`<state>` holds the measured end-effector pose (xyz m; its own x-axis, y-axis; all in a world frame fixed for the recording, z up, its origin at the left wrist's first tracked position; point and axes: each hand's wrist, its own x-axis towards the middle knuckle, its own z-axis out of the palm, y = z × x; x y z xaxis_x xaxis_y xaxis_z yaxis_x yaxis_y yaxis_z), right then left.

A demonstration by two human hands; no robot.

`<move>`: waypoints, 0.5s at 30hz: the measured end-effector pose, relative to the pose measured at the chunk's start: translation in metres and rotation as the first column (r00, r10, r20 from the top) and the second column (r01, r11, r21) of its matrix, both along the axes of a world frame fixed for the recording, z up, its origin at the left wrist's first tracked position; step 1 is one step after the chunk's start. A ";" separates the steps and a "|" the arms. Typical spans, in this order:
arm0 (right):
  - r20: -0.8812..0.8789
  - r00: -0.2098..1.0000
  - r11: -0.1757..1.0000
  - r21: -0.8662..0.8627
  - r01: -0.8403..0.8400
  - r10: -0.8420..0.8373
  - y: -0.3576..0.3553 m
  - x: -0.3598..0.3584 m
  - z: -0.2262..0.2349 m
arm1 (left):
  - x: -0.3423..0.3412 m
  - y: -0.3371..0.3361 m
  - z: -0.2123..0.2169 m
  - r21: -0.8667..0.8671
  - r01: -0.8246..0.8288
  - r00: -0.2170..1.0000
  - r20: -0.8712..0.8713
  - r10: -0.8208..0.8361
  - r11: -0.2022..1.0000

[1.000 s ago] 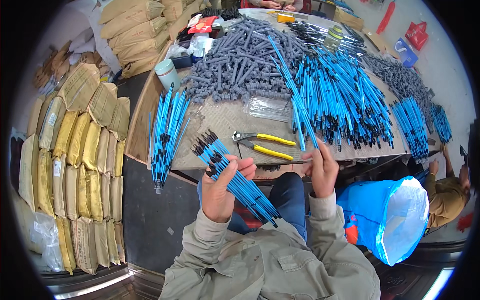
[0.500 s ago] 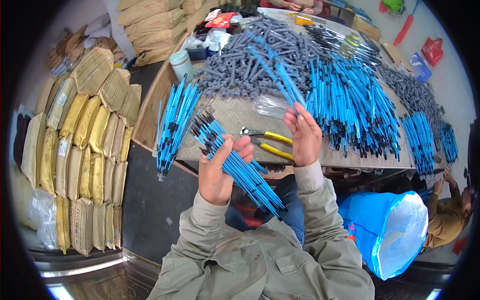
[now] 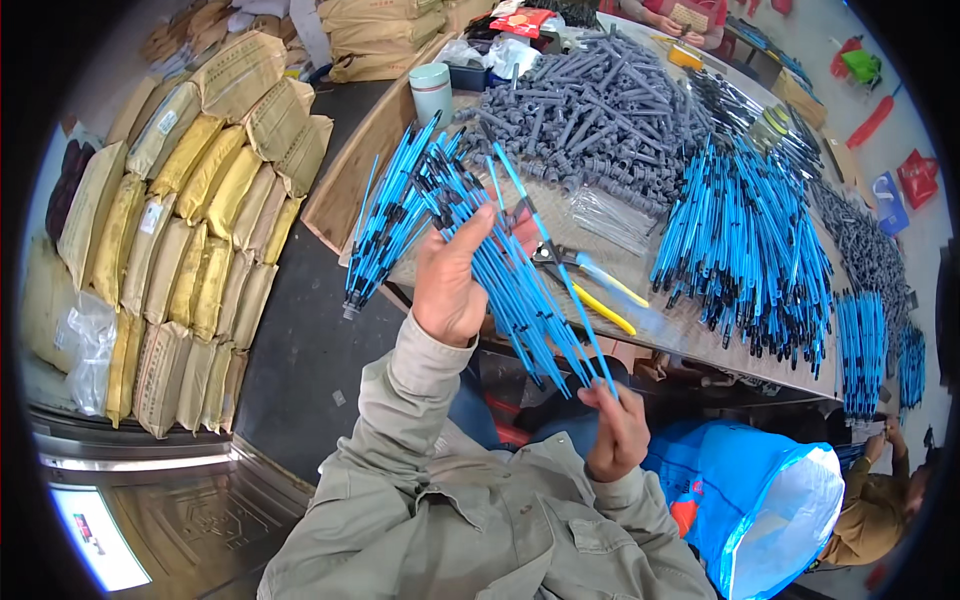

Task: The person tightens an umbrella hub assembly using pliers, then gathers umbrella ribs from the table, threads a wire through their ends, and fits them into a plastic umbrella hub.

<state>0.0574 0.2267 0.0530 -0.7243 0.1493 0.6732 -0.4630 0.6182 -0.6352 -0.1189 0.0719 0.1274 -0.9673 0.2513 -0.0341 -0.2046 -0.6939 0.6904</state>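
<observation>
My left hand (image 3: 450, 285) is closed round a bundle of thin blue rods (image 3: 525, 320) with black ends, held slanting over the table's front edge. At the bundle's lower end my right hand (image 3: 615, 440) pinches the tip of a blue rod (image 3: 545, 232), which lies along the bundle's right side. Behind my left hand a second bunch of blue rods (image 3: 390, 225) rests at the table's left corner. Yellow-handled pliers (image 3: 608, 312) lie on the table right of the bundle, partly smeared in the picture.
A heap of grey ribbed plastic pieces (image 3: 600, 110) covers the table's middle. To its right lies a large pile of blue rods (image 3: 740, 250). A pale green canister (image 3: 431, 92) stands at the left edge. Below right is a blue bag (image 3: 740, 480); stacked paper sacks (image 3: 180, 240) stand left.
My right hand has come down from above the table to the bundle's lower end, bringing its rod alongside. My left hand and the bundle have shifted slightly up in the picture as the view moved.
</observation>
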 end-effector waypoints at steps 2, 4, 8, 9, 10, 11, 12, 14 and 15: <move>-0.022 1.000 0.999 0.035 0.016 -0.015 -0.004 0.004 -0.007 | 0.000 0.002 -0.002 0.015 0.005 1.000 -0.012 -0.005 1.000; -0.032 0.999 0.998 0.050 0.027 -0.026 -0.005 0.006 -0.011 | 0.004 0.003 -0.002 0.007 -0.028 1.000 0.002 0.028 1.000; -0.022 0.998 0.998 -0.023 0.055 -0.056 -0.010 0.009 -0.012 | 0.011 0.002 -0.006 -0.033 -0.013 0.999 -0.040 0.012 0.999; -0.008 0.999 0.991 -0.134 0.031 -0.033 -0.012 0.009 -0.010 | 0.013 0.001 -0.006 -0.047 0.000 0.998 -0.069 -0.003 0.999; 0.001 1.000 0.970 -0.242 0.011 -0.011 -0.014 0.009 -0.008 | 0.013 0.000 -0.005 -0.053 0.011 0.998 -0.065 -0.015 0.999; 0.007 1.000 0.937 -0.348 -0.008 0.011 -0.014 0.009 -0.007 | 0.014 -0.002 -0.004 -0.049 0.014 0.998 -0.066 -0.018 0.999; 0.009 1.000 0.936 -0.353 0.004 -0.001 -0.014 0.009 -0.008 | 0.015 -0.003 -0.002 -0.046 0.017 0.997 -0.068 -0.020 0.999; -0.017 0.999 0.948 -0.315 -0.042 0.038 -0.012 0.008 -0.013 | 0.019 -0.001 0.004 -0.045 0.031 0.997 -0.069 -0.034 0.998; -0.030 0.997 0.953 -0.293 -0.070 0.064 -0.010 0.007 -0.013 | 0.022 -0.001 0.010 -0.025 0.037 0.997 -0.063 -0.038 0.999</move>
